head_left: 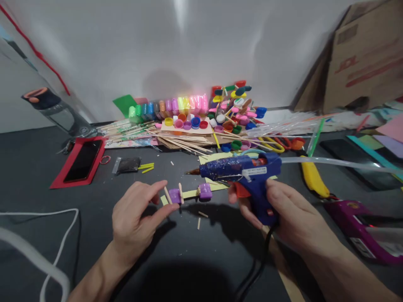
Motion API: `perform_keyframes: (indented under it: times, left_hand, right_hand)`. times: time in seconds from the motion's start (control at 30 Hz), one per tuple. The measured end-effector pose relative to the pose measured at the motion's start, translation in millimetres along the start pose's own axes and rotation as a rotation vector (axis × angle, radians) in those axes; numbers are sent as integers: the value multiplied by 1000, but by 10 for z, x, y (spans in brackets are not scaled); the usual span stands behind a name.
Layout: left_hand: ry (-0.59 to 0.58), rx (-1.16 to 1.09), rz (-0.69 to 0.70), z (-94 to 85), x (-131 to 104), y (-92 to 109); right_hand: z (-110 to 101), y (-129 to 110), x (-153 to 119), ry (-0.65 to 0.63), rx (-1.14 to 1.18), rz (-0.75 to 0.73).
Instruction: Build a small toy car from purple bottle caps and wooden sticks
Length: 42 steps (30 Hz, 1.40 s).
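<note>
A short wooden stick (168, 195) is pinched at its ends between the thumb and forefinger of my left hand (138, 214). Just right of those fingertips, a purple cap (175, 196) lies with a second short stick (181, 193) beside it. A pale yellow strip (190, 194) links it to another purple cap (205, 191). My right hand (292, 209) is wrapped round the handle of a blue glue gun (239, 167), its nozzle pointing left above the caps. Two small stick pieces (199, 223) lie on the dark table.
Coloured pots (168, 107), caps and wooden sticks (185, 142) line the back. A phone (83, 160) on red card and a bottle (63, 113) stand left. Yellow cutter (315, 179), purple device (362, 226) and cardboard box (368, 58) are right. White cable (37, 256) lies front left.
</note>
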<state>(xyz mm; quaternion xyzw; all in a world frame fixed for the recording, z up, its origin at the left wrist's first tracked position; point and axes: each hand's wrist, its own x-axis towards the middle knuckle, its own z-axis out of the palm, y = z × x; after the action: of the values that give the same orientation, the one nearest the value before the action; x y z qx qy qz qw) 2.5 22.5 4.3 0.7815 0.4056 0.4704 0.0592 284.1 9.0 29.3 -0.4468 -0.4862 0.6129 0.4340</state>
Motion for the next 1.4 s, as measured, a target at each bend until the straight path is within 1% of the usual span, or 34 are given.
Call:
perform_keyframes:
  times: [0.1, 0.17, 0.3, 0.47, 0.57, 0.67, 0.77, 0.9, 1.0, 1.17, 1.4]
  left_hand:
    - [-3, 3, 2, 6, 11, 4]
    - [-1, 11, 19, 14, 16, 7]
    - [19, 43, 27, 18, 26, 11]
    - [21, 48, 34, -16, 27, 38]
    - [29, 57, 38, -29, 32, 56]
    - [39, 60, 48, -28, 41, 65]
    - [41, 65, 51, -28, 44, 73]
    - [34, 71, 64, -36, 45, 90]
    - [30, 70, 57, -41, 57, 103]
    - [20, 58, 62, -52, 62, 109]
    - [9, 72, 51, -65, 41, 101]
  right_hand:
    - [-6, -16, 6, -6, 20, 74]
    - [16, -27, 12, -50, -2, 109]
    - [102, -26, 1, -108, -42, 117]
    - [169, 19, -50, -162, 20, 153]
    - [178, 52, -79, -126, 23, 166]
    - [185, 62, -101, -93, -14, 138]
    - [195, 46, -113, -91, -65, 140]
    - [205, 37, -121, -68, -55, 133]
    - [203, 56, -139, -76, -63, 140]
    - [199, 77, -187, -43, -66, 98]
    - [201, 58, -176, -90, -33, 100]
